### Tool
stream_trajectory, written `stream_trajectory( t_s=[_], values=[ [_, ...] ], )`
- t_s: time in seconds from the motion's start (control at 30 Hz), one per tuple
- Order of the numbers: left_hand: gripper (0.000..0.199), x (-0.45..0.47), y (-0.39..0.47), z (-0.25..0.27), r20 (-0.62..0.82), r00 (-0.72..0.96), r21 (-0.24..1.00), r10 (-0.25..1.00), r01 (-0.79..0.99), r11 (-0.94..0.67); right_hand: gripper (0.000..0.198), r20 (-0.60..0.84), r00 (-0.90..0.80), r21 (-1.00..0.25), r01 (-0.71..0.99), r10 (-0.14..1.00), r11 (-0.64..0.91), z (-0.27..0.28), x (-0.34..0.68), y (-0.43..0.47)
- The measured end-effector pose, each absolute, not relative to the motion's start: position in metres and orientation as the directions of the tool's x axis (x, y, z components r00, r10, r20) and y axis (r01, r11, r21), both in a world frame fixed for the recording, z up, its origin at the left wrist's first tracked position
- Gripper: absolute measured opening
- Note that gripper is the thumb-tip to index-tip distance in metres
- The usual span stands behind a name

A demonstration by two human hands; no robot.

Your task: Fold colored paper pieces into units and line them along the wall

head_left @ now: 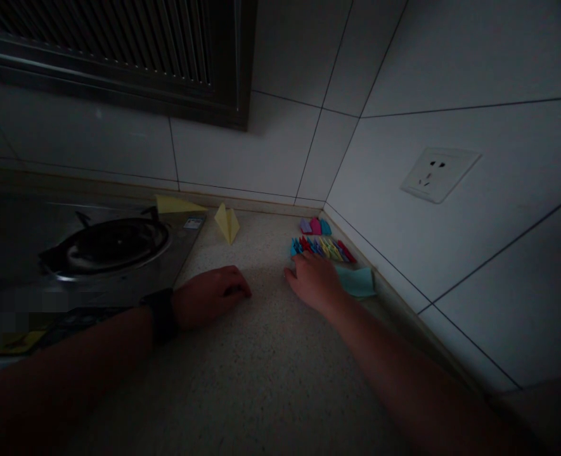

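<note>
My right hand (315, 278) reaches to a row of small coloured clothespins (330, 248) in blue, red, purple and yellow. Its fingertips are at the blue end of the row, and the thumb stands apart from them. No clothespin is visibly lifted. Partly behind this hand, a pale green sheet (359, 280), paper or cloth, lies flat. My left hand (211, 294), with a dark band (160, 315) on the wrist, rests on the counter (265, 354). Its fingers are curled in loosely, and nothing shows in them.
Purple, pink and teal small pieces (315, 226) sit in the back corner. A folded yellow paper (227, 223) stands by the rear wall, and another yellow paper (178, 204) lies at the gas stove's (113, 247) edge. A range hood (132, 82) hangs above; a socket (439, 174) is on the right wall.
</note>
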State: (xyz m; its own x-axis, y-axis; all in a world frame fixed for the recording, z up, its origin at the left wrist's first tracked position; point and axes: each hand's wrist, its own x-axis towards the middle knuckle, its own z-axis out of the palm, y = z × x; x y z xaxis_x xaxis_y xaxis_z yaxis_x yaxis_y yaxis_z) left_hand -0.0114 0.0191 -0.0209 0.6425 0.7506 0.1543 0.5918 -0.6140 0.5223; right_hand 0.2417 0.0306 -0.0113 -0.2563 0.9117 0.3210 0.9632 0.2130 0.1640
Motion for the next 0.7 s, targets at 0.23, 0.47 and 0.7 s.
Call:
stream_trajectory(
  t_s=[0.23,0.47,0.7],
  values=[
    [0.022,-0.01,0.017,-0.021,0.177,0.636,0.523,0.751,0.586,-0.619,0.022,0.375,-0.346,0.026,0.931,0.86,0.363,-0.002,0.232,0.023],
    [0.023,-0.015,0.03,-0.022,0.389,0.437,0.377,0.811,0.727,-0.573,0.015,0.214,-0.715,-0.085,0.665,0.665,0.742,-0.002,0.223,0.014],
    [0.038,-0.038,0.056,-0.021,0.33,0.301,0.344,0.895,0.844,-0.411,0.015,0.202,-0.758,-0.141,0.605,0.621,0.784,-0.007,0.219,0.012]
  ],
)
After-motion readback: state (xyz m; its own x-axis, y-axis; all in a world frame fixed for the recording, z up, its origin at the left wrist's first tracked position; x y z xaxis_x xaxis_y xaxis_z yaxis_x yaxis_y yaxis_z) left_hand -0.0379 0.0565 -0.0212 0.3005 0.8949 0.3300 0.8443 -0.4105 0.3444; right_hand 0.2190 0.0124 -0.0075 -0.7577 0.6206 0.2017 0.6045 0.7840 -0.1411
